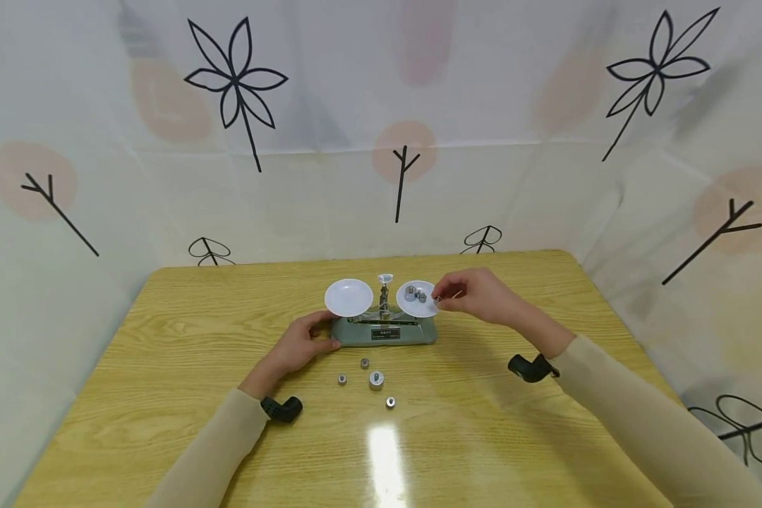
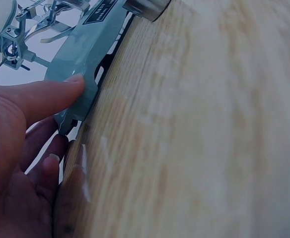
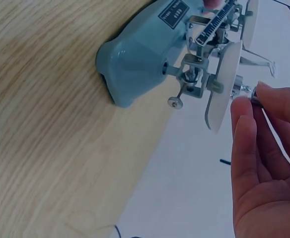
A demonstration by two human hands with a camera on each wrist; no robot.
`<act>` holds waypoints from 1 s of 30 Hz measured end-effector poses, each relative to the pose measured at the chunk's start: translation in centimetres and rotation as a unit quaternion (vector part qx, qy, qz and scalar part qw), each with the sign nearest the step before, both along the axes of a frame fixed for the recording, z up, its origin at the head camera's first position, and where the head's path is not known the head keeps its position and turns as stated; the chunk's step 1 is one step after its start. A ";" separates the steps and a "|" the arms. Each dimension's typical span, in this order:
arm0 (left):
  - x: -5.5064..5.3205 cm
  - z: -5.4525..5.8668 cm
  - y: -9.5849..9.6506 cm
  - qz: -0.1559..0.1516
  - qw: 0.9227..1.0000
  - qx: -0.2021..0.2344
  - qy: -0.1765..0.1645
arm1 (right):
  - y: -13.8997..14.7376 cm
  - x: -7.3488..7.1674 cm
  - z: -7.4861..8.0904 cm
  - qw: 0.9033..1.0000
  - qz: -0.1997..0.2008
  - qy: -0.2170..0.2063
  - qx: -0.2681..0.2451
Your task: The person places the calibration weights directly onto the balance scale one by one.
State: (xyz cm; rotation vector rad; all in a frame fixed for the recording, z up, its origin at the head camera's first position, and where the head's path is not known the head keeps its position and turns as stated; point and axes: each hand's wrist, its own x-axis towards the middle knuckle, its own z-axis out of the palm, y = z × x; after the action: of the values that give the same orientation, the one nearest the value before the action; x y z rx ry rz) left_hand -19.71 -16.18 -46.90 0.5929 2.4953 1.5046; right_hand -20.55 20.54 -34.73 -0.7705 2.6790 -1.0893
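Observation:
A two-pan balance scale (image 1: 355,334) with a grey-green base stands on the table. My left hand (image 1: 300,344) holds the base's left end, the thumb (image 2: 68,91) lying on its front face and the other fingers behind it. Above the right pan's edge, my right hand (image 1: 479,293) pinches a small metal weight (image 3: 255,98) between thumb and fingertips. Several metal weights (image 1: 410,293) stand on the white right pan (image 1: 411,310). Nothing lies on the left pan (image 1: 348,297). Fingers mostly cover the pinched weight.
In front of the scale, a larger weight (image 1: 376,381) and smaller ones, such as this weight (image 1: 390,403), stand on the wooden table (image 1: 184,339). A patterned cloth (image 1: 330,204) hangs behind the table and along its sides.

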 end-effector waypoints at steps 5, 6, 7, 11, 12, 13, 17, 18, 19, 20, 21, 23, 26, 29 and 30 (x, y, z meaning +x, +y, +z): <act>0.0 0.0 0.0 0.000 1.000 0.005 -0.001 | -0.4 -0.5 0.1 1.000 0.005 0.002 0.018; 0.0 -0.1 0.0 0.001 1.000 0.007 -0.001 | -0.4 -0.6 0.1 1.000 0.006 0.003 0.022; -0.1 -0.1 0.0 0.001 1.000 0.008 0.000 | -0.5 -0.8 0.1 1.000 0.008 0.003 0.024; 0.0 -0.1 0.1 0.006 1.000 0.007 0.002 | -0.7 -1.2 -0.1 0.999 0.021 -0.003 0.029; 0.1 0.0 0.2 0.007 1.000 0.005 0.001 | -0.8 -1.2 -0.1 0.999 0.022 -0.008 0.031; 0.4 0.5 0.3 0.006 1.000 0.002 0.003 | -0.9 -1.3 0.0 0.999 0.025 -0.011 0.032; 1.4 2.4 0.6 0.000 1.000 -0.005 -0.001 | -1.2 -1.4 0.0 0.998 0.031 -0.015 0.043; 1.6 2.9 0.7 -0.003 1.000 -0.005 0.000 | -1.3 -1.4 0.0 0.998 0.031 -0.015 0.046; 1.8 3.3 0.7 -0.006 1.000 -0.004 0.001 | -1.3 -1.4 0.0 0.998 0.032 -0.014 0.048; 1.9 3.4 0.7 -0.007 1.000 -0.002 0.000 | -1.4 -1.5 0.0 0.998 0.032 -0.014 0.050; 1.9 3.4 0.7 -0.008 1.000 0.000 0.001 | -1.4 -1.5 0.0 0.998 0.031 -0.014 0.052; 2.0 3.6 0.7 -0.008 1.000 0.003 0.000 | -1.5 -1.6 0.0 0.998 0.030 -0.016 0.058; 2.0 3.6 0.7 -0.007 1.000 0.005 -0.002 | -1.7 -1.6 0.0 0.997 0.031 -0.016 0.063; 2.0 3.6 0.8 -0.006 1.000 0.004 -0.006 | -1.9 -1.6 0.1 0.997 0.030 -0.013 0.065; 2.0 3.6 0.8 -0.006 1.000 0.004 -0.007 | -1.9 -1.6 0.1 0.997 0.030 -0.012 0.064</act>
State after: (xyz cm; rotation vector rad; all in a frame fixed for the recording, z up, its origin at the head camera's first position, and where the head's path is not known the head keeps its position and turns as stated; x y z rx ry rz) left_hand -17.76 -15.39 -43.27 0.5955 2.4725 1.5106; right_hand -22.17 18.61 -34.62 -0.8030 2.6572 -0.8978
